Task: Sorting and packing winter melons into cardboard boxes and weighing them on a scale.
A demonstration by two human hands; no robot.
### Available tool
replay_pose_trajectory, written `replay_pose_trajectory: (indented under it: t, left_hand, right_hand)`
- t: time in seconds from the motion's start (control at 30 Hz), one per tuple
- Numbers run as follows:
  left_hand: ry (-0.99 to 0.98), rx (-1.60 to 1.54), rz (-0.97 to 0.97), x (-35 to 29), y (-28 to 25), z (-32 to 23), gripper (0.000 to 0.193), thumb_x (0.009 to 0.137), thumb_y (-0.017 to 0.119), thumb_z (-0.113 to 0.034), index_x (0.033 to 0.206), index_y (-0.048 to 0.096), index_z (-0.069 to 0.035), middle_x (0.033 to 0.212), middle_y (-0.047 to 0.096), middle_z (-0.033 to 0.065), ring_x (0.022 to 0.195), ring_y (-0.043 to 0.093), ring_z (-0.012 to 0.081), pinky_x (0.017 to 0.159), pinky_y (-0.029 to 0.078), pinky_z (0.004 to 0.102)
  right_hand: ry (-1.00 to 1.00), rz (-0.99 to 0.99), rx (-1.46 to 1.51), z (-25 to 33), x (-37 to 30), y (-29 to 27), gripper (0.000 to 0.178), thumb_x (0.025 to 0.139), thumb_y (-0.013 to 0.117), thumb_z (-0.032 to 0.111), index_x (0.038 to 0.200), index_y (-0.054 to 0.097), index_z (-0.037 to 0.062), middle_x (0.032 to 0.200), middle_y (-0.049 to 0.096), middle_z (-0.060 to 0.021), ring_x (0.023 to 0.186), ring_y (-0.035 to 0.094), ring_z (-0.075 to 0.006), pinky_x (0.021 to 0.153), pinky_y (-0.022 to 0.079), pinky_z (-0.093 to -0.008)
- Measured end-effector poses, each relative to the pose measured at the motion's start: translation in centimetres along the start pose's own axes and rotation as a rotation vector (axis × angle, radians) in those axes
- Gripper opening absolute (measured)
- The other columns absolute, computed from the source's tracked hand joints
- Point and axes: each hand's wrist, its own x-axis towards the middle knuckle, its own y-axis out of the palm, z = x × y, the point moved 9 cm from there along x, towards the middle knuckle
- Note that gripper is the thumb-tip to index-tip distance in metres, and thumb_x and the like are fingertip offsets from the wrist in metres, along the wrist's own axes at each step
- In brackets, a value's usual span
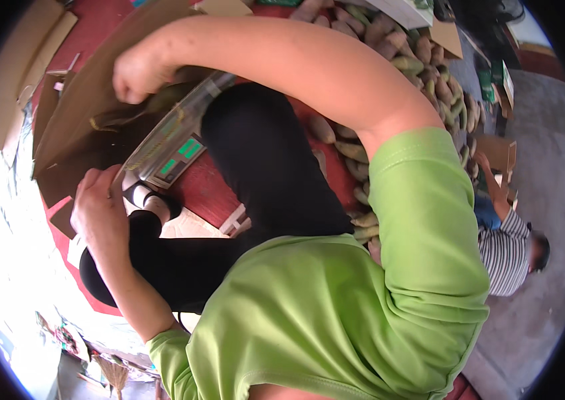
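An open brown cardboard box (76, 157) with tall raised flaps stands in front of me at the left. My left hand (100, 212) is closed on the near edge of this box, its fingertips hooked over the rim. Reaching across the box, my right hand (141, 72) is above its inside, next to the far flap. Its fingers are curled in, and whatever they may hold is hidden. Some greenish, rounded shape shows dimly inside the box below that hand. Beside the box is a scale with a lit green display (179, 163), partly behind clear plastic.
Oblong brown-green fruits (422, 63), several of them, lie heaped at the far right on a red surface (199, 197). A person in a striped shirt (506, 257) is at the right, near another cardboard box (499, 153). A straw broom (112, 373) is at the lower left.
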Motion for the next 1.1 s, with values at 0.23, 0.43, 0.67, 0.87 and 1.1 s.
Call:
replay_pose_trajectory:
  t: [0.23, 0.43, 0.67, 0.87, 1.1]
  left_hand:
    - [0.034, -0.035, 0.05, 0.6, 1.7, -0.1, 0.016, 0.088, 0.058, -0.015, 0.096, 0.069, -0.007, 0.082, 0.059, 0.0072, 0.073, 0.06, 0.0261, 0.063, 0.046, 0.0355]
    - [0.056, 0.001, 0.042, 0.6, 1.5, -0.3, 0.017, 0.088, 0.058, -0.014, 0.097, 0.069, -0.006, 0.082, 0.059, 0.0083, 0.073, 0.061, 0.0247, 0.063, 0.046, 0.0349]
    - [0.013, -0.046, 0.02, 0.6, 1.0, -0.7, 0.015, 0.082, 0.062, -0.008, 0.095, 0.069, -0.005, 0.082, 0.06, 0.0089, 0.076, 0.06, 0.026, 0.068, 0.047, 0.0348]
    - [-0.046, -0.05, 0.048, 0.8, 1.0, -1.0, 0.024, 0.074, 0.063, 0.0, 0.096, 0.069, -0.006, 0.076, 0.055, 0.0096, 0.078, 0.058, 0.0265, 0.069, 0.047, 0.0363]
    - [-0.064, -0.037, 0.056, 1.1, 0.8, -1.0, 0.025, 0.071, 0.063, 0.0, 0.094, 0.07, -0.006, 0.079, 0.059, 0.009, 0.076, 0.059, 0.0265, 0.069, 0.047, 0.0354]
  right_hand:
    - [-0.295, -0.733, 0.51, -1.0, -15.9, -9.2, 0.02, 0.089, 0.058, 0.012, 0.104, 0.064, -0.0011, 0.085, 0.067, -0.0045, 0.07, 0.061, -0.0086, 0.061, 0.047, -0.0224]
    - [0.389, -1.123, 0.545, -22.1, -27.2, 0.0, 0.022, 0.087, 0.061, 0.012, 0.105, 0.061, -0.0019, 0.088, 0.064, -0.005, 0.074, 0.058, -0.0097, 0.068, 0.048, -0.0232]
    - [0.954, -0.936, 0.189, -38.2, -33.5, 24.1, 0.039, 0.072, 0.071, 0.026, 0.105, 0.063, 0.0069, 0.103, 0.065, -0.0183, 0.1, 0.061, -0.0334, 0.085, 0.048, -0.0427]
    - [1.248, -0.684, 0.208, -38.6, -32.7, 30.5, 0.076, 0.065, 0.077, 0.029, 0.132, 0.044, 0.0161, 0.128, 0.053, -0.0112, 0.118, 0.049, -0.035, 0.097, 0.043, -0.0428]
    - [1.522, -0.378, 0.08, -37.7, -31.4, 29.6, 0.082, 0.065, 0.078, 0.03, 0.136, 0.037, 0.022, 0.13, 0.048, -0.0044, 0.124, 0.045, -0.0257, 0.094, 0.043, -0.0478]
